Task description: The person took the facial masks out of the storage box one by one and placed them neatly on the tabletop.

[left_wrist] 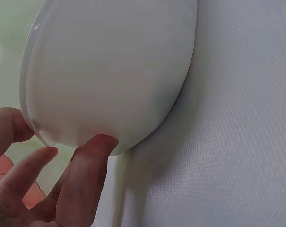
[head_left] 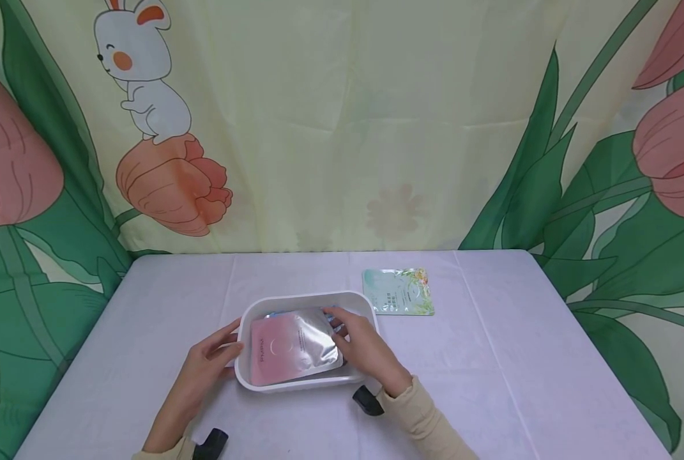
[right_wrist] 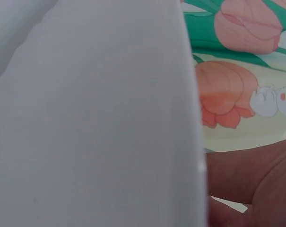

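A pink and silver sheet-mask packet (head_left: 296,345) lies inside a white plastic tub (head_left: 244,377), with a blue edge of something under it. My right hand (head_left: 367,342) reaches over the tub's right side and holds the silver end of the packet between thumb and fingers. In the right wrist view the tub wall (right_wrist: 100,118) hides those fingertips. My left hand (head_left: 204,364) rests its fingers against the tub's left end. The left wrist view shows those fingers (left_wrist: 88,175) touching the outer wall and rim.
Behind the tub's right corner, a green floral packet (head_left: 398,292) lies flat on the white tablecloth (head_left: 491,396). A curtain (head_left: 342,128) printed with tulips and a rabbit hangs at the table's far edge.
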### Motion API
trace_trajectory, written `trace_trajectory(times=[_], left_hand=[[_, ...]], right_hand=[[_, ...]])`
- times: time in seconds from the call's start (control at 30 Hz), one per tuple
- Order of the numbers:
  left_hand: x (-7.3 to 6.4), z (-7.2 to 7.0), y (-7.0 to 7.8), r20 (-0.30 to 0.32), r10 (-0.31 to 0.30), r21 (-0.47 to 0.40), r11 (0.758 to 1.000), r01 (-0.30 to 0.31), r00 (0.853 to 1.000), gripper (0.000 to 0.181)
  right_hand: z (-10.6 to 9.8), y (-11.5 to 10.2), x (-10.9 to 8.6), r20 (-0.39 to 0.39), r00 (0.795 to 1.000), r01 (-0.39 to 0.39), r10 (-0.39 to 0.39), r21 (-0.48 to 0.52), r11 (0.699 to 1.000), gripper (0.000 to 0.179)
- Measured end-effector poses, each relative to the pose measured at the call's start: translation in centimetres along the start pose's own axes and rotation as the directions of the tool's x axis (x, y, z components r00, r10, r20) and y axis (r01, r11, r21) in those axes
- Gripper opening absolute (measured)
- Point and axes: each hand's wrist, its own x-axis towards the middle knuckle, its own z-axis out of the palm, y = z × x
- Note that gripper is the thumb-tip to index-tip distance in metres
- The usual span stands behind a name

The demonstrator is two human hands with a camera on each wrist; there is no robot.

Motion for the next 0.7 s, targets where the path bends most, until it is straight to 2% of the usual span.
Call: trace_trajectory(times=[0.2,0.7], left_hand=[[0.0,0.0,0.0,0.003,0.008,-0.003,1.0,-0.008,1.0,0.057],[0.1,-0.2,-0.1,0.018,0.006,-0.034,0.999,-0.005,1.0,0.06]], right_hand=[[-0.5,-0.1,0.0,0.0,1.0,-0.026,0.026,0.047,0.999,0.044],[-2.1,-0.1,-0.5,-0.045,0.999,0.001,0.005,0.132,0.991,0.046]])
